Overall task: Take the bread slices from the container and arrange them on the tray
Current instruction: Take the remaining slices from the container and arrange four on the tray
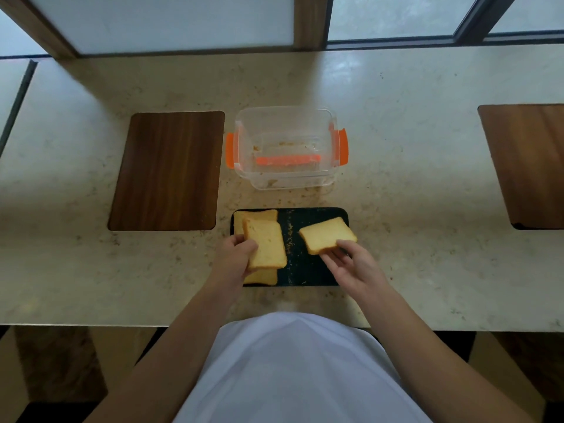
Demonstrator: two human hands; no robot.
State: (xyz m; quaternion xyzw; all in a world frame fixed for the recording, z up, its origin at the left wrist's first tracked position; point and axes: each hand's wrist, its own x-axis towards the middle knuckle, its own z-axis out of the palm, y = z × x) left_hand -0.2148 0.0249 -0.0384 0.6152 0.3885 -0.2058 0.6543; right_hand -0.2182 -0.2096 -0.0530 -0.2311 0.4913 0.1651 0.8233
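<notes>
Left hand [236,254]: closed on a bread slice [265,243], thumb on top, held tilted above two slices [254,215] already lying on the left half of the tray [314,270]
Right hand [351,264]: pinching the near edge of a second slice [327,235], far edge low over the tray's right half, possibly touching it, hard to tell from above
Container [287,148]: beyond both hands, clear with orange clips, looks empty apart from crumbs
Tray: black, directly under both hands, a line of crumbs down the middle between them
Wooden board [168,170]: beyond and left of the left hand, bare
Step in hand: laying the last two slices down
Doing it well: lower each slice flat, release only once it rests; shift the left one toward the bare middle instead of stacking; keep grip light to avoid denting soft bread
</notes>
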